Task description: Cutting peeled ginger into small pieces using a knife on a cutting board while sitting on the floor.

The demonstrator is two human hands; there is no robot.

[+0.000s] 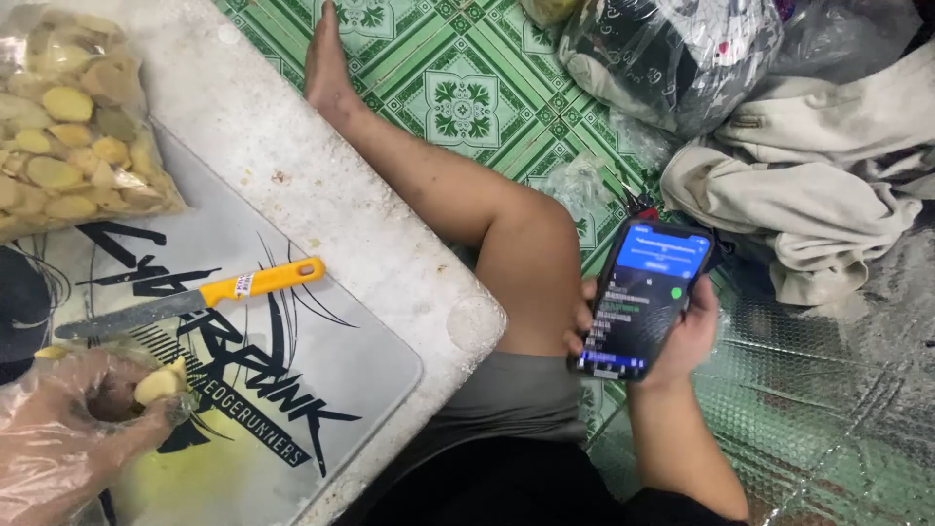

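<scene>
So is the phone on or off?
On. The phone in the right hand has a lit screen showing blue and text.

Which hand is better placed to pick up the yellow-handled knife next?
Probably the left hand: gloved, it holds a ginger piece just below the knife on the board. The right hand is off to the side, holding a phone.

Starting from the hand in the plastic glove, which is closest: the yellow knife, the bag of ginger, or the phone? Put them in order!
From the left hand, lower left:
1. Yellow-handled knife, just above it on the board.
2. Bag of ginger pieces, top left corner.
3. Phone, far right, held in the right hand.
</scene>
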